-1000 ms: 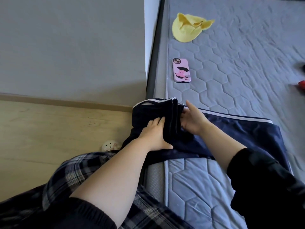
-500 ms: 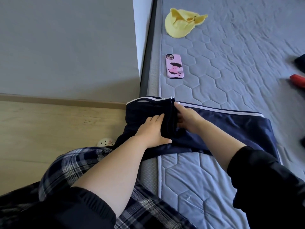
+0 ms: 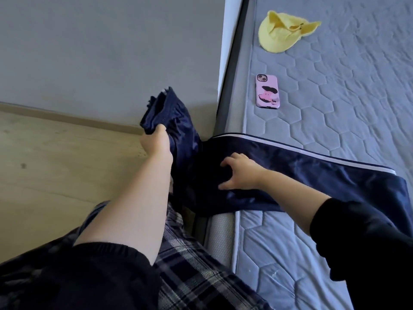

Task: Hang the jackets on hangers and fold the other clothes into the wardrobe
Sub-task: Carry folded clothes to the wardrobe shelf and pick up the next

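Your trousers point(image 3: 312, 175) are dark navy with a slight sheen, and a thin white stripe runs along their far edge; most of their length lies flat across the mattress point(image 3: 335, 97), from its near-left edge out to the right, where the end is cut straight; the other end leaves the bed and rises bunched in your left hand point(image 3: 156, 142), held up over the floor point(image 3: 55, 164) in front of the grey wall point(image 3: 100, 52); that bunched part is gathered in folds, with a ribbed edge and a hint of white at the top. Your left hand is closed round the bunch, fingers wrapped into the cloth. Your right hand point(image 3: 241, 173) lies on the flat part near the bed's edge, fingers spread and bent at the tips, pressing down on the cloth. A pink phone point(image 3: 267, 91) lies face down further up the mattress; its case bears a dark and pink figure, and any lettering on it is too small to read; a yellow hat point(image 3: 281, 34) lies beyond it.
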